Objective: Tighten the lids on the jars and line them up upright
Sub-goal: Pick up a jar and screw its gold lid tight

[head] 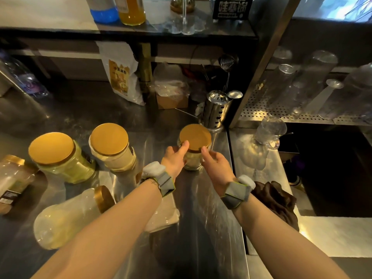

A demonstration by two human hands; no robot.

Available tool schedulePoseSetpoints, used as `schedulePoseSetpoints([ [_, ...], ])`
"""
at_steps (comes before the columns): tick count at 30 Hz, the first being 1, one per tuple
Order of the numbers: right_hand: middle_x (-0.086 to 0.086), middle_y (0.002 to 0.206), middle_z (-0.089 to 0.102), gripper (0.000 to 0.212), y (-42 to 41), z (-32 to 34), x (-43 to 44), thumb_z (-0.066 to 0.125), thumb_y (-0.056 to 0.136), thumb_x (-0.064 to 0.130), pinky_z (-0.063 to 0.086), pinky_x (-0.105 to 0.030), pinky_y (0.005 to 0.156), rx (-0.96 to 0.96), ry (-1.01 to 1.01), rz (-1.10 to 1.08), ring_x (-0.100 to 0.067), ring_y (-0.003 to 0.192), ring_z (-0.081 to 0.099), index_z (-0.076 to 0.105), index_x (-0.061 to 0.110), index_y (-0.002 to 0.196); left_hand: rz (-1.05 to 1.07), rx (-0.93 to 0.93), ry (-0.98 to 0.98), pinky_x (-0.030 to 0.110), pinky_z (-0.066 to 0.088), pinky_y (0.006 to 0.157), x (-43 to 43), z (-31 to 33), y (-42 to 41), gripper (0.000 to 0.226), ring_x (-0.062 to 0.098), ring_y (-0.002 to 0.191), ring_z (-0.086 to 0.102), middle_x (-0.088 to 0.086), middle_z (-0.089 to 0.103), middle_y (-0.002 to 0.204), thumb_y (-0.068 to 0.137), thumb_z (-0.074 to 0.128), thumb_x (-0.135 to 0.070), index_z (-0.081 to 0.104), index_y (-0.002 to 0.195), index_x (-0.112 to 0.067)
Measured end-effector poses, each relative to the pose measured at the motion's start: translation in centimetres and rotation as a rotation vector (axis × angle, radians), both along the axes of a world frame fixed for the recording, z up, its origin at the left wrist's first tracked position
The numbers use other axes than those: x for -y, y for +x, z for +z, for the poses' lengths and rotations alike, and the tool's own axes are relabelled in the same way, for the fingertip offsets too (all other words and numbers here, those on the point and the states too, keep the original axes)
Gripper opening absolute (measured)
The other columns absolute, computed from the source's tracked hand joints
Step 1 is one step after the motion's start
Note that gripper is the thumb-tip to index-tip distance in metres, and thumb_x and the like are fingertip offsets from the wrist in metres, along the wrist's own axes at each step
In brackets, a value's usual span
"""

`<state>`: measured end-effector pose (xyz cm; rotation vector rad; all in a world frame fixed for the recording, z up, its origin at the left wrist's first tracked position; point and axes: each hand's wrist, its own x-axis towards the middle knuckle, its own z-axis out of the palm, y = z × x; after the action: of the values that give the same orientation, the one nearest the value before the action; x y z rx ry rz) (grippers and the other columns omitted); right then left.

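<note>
Head view: my left hand [174,160] is on the jar [192,158] at the right end of the desk [201,218], thumb pressed to the rim of its gold lid [195,137], the rest wrapped round the glass. My right hand [216,163] is just beside it, fingers [204,151] loosely spread, tip near the lid edge; contact is hard to tell, probably not gripping. The jar stands upright, close to the metal holder [215,109]. Clear walls, pale fill: likely heavy, stiff, breakable, slick on steel. Best hold: one hand round the body, the other across the lid rim to twist. Two more upright jars [112,150] sit to the left, well apart. One jar on its side [66,216] lies near me.
</note>
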<state>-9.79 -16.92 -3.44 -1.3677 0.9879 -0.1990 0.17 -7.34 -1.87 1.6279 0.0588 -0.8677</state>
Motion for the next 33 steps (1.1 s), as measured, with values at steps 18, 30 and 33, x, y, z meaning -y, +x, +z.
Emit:
schedulePoseSetpoints([
  [18,-0.004,0.14,0.052,0.059,7.9,-0.4,2.8,0.057,0.092,0.001,0.047,-0.042,0.103,0.126,0.09,0.005,-0.021,0.121,0.055,0.038,0.014,0.146,0.108,0.029,-0.09,0.026,0.041,0.075,5.1,-1.5,7.7,0.039,0.014,0.076,0.049,0.005,0.053,0.087,0.096,0.041,0.005,0.04,0.136,0.006],
  [30,0.006,0.116,0.06,0.064,9.6,0.2,3.4,0.049,0.089,-0.013,0.048,-0.025,0.076,0.132,0.134,-0.017,-0.002,0.089,0.058,0.037,0.016,0.145,-0.057,0.173,0.116,0.05,0.041,0.105,6.4,-4.4,11.0,0.054,0.035,0.121,0.053,0.015,0.059,0.128,0.079,0.053,0.01,0.05,0.13,-0.008],
  [33,0.013,0.103,0.061,0.068,9.5,0.5,3.3,0.047,0.087,-0.015,0.05,-0.022,0.074,0.135,0.128,0.0,-0.002,0.088,0.06,0.038,0.017,0.146,-0.09,0.188,0.115,0.049,0.04,0.107,6.4,-4.7,11.3,0.057,0.033,0.123,0.052,0.012,0.057,0.132,0.078,0.054,0.009,0.05,0.132,-0.01],
])
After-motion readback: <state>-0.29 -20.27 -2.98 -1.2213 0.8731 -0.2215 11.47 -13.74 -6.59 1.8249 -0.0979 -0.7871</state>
